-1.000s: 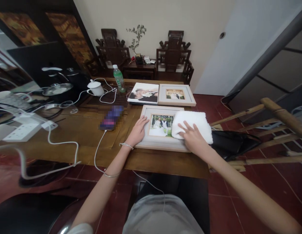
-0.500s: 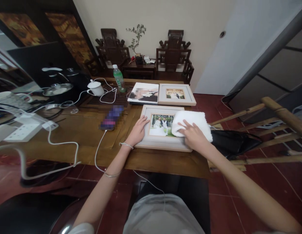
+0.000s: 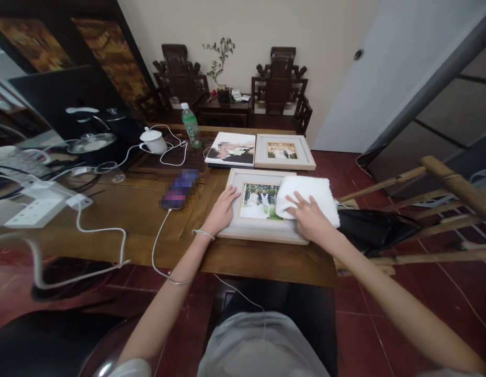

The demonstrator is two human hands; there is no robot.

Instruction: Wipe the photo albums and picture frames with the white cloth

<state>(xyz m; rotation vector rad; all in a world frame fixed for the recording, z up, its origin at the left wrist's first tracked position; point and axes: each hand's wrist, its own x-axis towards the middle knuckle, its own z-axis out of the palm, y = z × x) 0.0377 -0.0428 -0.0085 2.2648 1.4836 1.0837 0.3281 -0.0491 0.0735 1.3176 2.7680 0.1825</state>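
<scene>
A pale wooden picture frame (image 3: pixel 262 235) lies flat near the front edge of the table, with a photo of two people in wedding clothes in it. My left hand (image 3: pixel 224 209) rests on the frame's left border, its fingers stretched out flat and its thumb not clearly seen. On the right part of the frame, my right hand (image 3: pixel 307 215) presses a folded white cloth (image 3: pixel 309 188), fingers spread over it. The cloth covers the frame's right border and the photo's right edge.
Behind lie a second picture frame (image 3: pixel 305 157) and a white-topped photo album or panel (image 3: pixel 238 140). A green-labelled bottle (image 3: pixel 192 128), lidded white cup (image 3: pixel 153 142), phone (image 3: pixel 179 189) on a cable and power strip (image 3: pixel 34 209) stand left. A bamboo rack (image 3: pixel 454 183) is at right.
My right hand and the white cloth have shifted very slightly left and up on the frame. My left hand has stayed in place.
</scene>
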